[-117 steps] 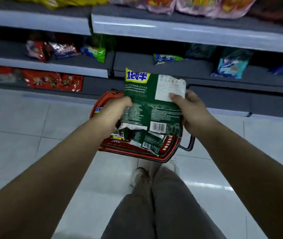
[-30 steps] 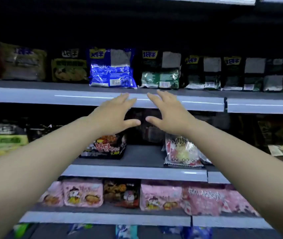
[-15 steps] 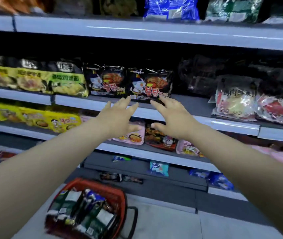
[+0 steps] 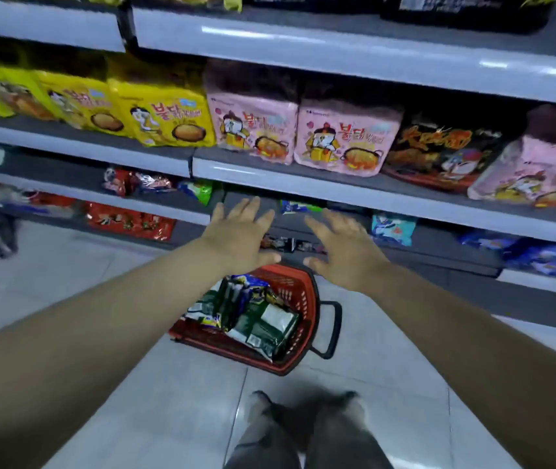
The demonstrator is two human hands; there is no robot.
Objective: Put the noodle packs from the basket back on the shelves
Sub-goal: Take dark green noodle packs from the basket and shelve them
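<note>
Long grey metal shelves (image 4: 337, 194) filled the 12 o'clock side, carrying yellow noodle bags (image 4: 165, 116) and pink noodle bags (image 4: 344, 140). On the pale tiled floor (image 4: 67, 282) stood a red plastic shopping basket (image 4: 307, 299) with dark green and blue noodle packs (image 4: 263, 328) heaped inside. Both hands hovered spread wide and empty, fingers straight: the left hand (image 4: 239, 238) at the basket's 11 o'clock, the right hand (image 4: 347, 252) at 1 o'clock.
</note>
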